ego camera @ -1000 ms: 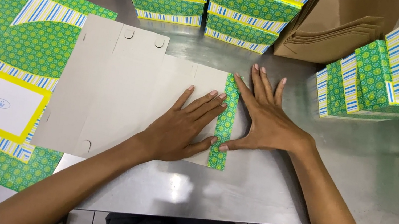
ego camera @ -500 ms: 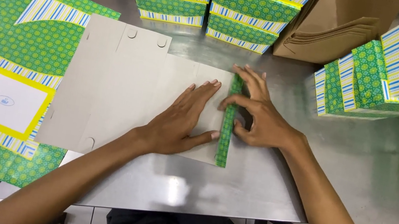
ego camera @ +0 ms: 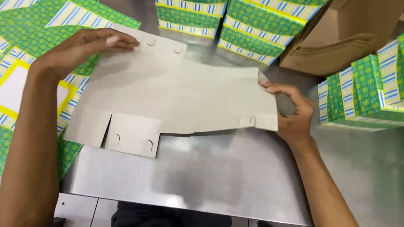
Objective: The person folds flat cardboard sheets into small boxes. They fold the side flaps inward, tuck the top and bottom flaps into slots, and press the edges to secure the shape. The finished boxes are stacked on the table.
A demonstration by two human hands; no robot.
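While held: grey carton blank (ego camera: 183,94)

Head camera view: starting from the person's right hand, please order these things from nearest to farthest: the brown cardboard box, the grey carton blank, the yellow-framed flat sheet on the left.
1. The grey carton blank: the right hand grips its right edge, so they touch.
2. The brown cardboard box: just behind the hand, toward the back of the table.
3. The yellow-framed flat sheet: far across, at the left side, beyond the left hand.

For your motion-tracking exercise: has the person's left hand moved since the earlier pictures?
Yes. The left hand has gone from the blank's right end to its far-left corner, beside the flat green sheets, holding the cardboard blank.
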